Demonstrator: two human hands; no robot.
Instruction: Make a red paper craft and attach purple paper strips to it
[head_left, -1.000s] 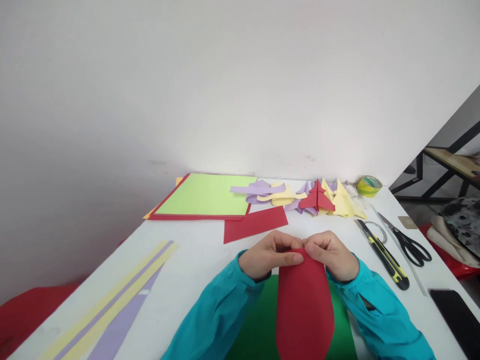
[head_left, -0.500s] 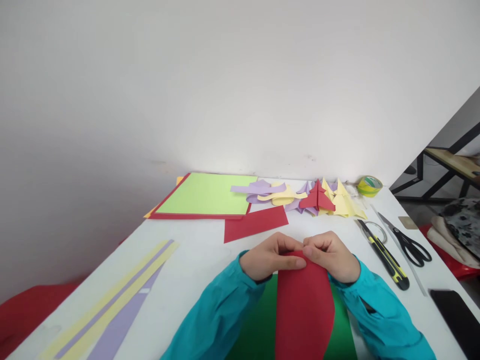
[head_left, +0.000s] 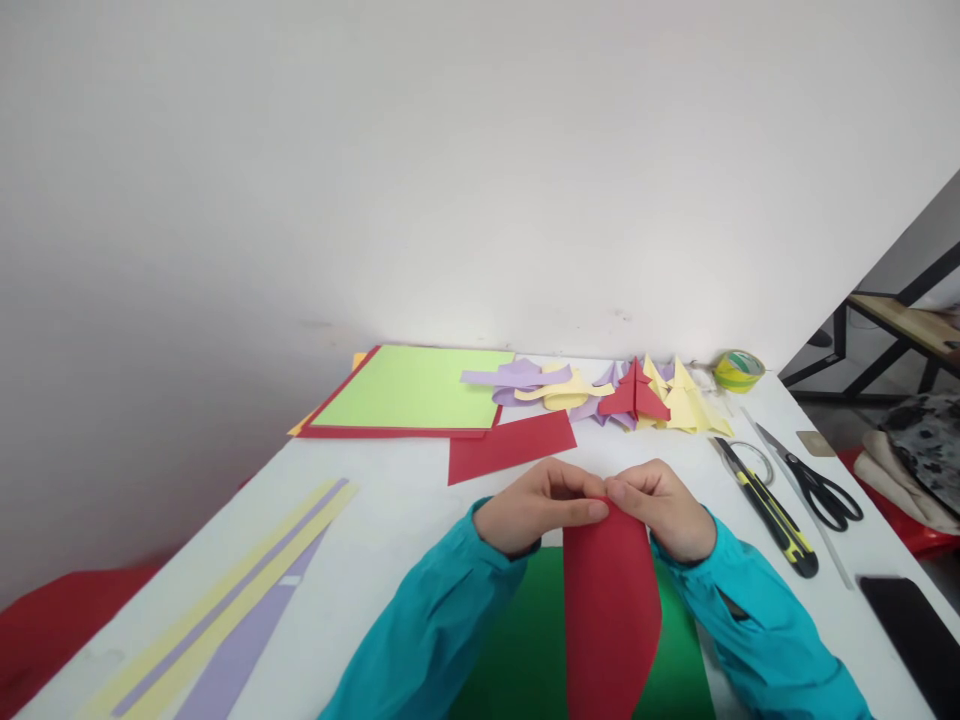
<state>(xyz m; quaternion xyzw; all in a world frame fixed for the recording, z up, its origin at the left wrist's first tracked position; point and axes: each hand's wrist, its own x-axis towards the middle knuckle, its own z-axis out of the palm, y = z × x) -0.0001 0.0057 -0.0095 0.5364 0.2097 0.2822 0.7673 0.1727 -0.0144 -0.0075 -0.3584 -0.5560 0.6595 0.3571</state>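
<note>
A sheet of red paper [head_left: 611, 610] hangs toward me from both hands, its right side bowed outward. My left hand [head_left: 540, 505] pinches its top edge, thumb in front and fingers curled behind. Right beside it, my right hand [head_left: 664, 508] grips the same edge between thumb and fingers, the two sets of fingertips almost touching. Below the red sheet lies a green sheet [head_left: 517, 640], partly covered by it and by my sleeves. What the fingers do behind the paper's edge is hidden.
Behind my hands are a red paper piece [head_left: 510, 448], a light green sheet [head_left: 412, 388] on a stack, and folded paper planes [head_left: 636, 395]. At right lie a utility knife [head_left: 772, 515], scissors [head_left: 817, 490], tape [head_left: 739, 370] and a black phone-like slab [head_left: 911, 630]. Paper strips [head_left: 225, 610] lie left.
Both hands have shifted very slightly up and to the left. The red paper between them looks narrower, its left edge moved right, and its surface is turned a little.
</note>
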